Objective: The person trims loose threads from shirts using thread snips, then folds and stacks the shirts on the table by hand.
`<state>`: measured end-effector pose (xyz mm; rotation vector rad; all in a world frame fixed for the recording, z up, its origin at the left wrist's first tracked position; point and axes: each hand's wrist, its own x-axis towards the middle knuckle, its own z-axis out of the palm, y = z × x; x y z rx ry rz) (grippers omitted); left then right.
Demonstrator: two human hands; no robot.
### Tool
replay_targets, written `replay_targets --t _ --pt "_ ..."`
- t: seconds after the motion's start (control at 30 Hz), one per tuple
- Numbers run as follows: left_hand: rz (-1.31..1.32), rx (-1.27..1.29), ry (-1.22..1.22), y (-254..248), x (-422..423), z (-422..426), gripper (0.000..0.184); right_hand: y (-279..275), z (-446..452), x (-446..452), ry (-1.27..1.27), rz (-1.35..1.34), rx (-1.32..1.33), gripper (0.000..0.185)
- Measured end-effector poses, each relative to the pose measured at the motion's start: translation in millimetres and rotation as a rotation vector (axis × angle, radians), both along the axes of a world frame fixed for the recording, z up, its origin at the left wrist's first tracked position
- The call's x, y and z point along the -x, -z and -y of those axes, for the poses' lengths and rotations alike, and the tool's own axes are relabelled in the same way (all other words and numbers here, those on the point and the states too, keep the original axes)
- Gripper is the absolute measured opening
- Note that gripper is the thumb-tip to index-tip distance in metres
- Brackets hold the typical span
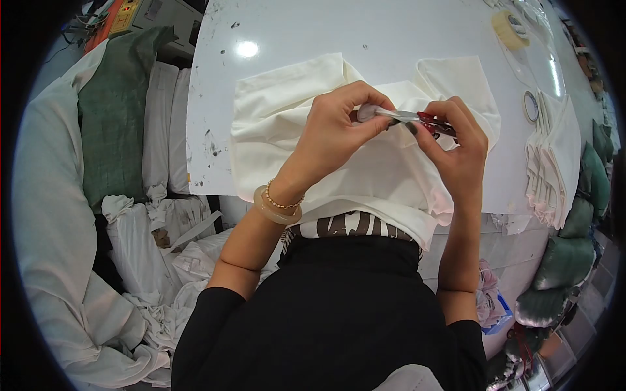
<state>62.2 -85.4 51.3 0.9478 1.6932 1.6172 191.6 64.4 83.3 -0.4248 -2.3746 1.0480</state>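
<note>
A white cloth garment [274, 124] lies in loose folds across the table's near edge and drapes toward my lap. My right hand [464, 140] is closed round small scissors [427, 119] with red-and-dark handles. Their silver blades point left, at the fingertips of my left hand [339, 120]. That hand is closed in a pinch above the cloth, with a small whitish piece [366, 113] between thumb and fingers. Whether this piece belongs to the garment I cannot tell. Both hands are close together, and the blade tips are partly hidden by the left fingers.
The white table [293, 32] has dark specks. At its right are a stack of folded white pieces [551, 156], a tape roll [531, 106] and a larger yellowish roll [510, 30]. Wrapped fabric rolls [120, 117] stand at left; green bundles [566, 260] lie at right.
</note>
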Motion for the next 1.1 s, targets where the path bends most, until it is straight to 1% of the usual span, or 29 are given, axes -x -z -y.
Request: replay_targets --t 0.17,0.37,0.47,0.57,0.6,0.63,0.73,0.83,0.93,1.03,1.1 --pt "0.010 -0.014 -0.010 1 0 0 0.014 3 -4 -2 0.028 -0.010 -0.006 0.018" --pt "0.029 -0.016 -0.016 0 0 -1 0.013 6 -3 -2 -0.001 -0.016 0.006 0.017" --pt "0.028 0.004 -0.023 -1 0 0 0.013 3 -1 1 0.139 -0.060 0.441 0.021" --pt "0.061 -0.002 -0.041 1 -1 -3 0.014 2 3 8 -0.017 -0.033 0.485 0.024" --pt "0.080 -0.006 -0.050 0 -2 -4 0.014 6 4 13 -0.059 -0.007 0.300 0.024" --pt "0.100 -0.010 -0.060 -1 -2 -4 0.014 8 7 15 -0.066 -0.019 0.169 0.025" --pt "-0.016 0.081 -0.119 3 1 -5 0.014 14 14 22 -0.074 -0.058 -0.193 0.026" --pt "-0.018 -0.015 -0.138 10 -2 -9 0.014 17 20 25 -0.031 -0.037 -0.261 0.023" --pt "0.091 0.005 -0.123 4 -2 -8 0.014 18 10 24 0.078 -0.135 0.054 0.021" --pt "0.041 0.091 -0.055 -2 1 -5 0.014 12 1 16 0.056 -0.009 0.183 0.020" --pt "0.038 0.084 -0.051 -1 1 -5 0.014 12 2 14 -0.032 -0.010 0.104 0.025"
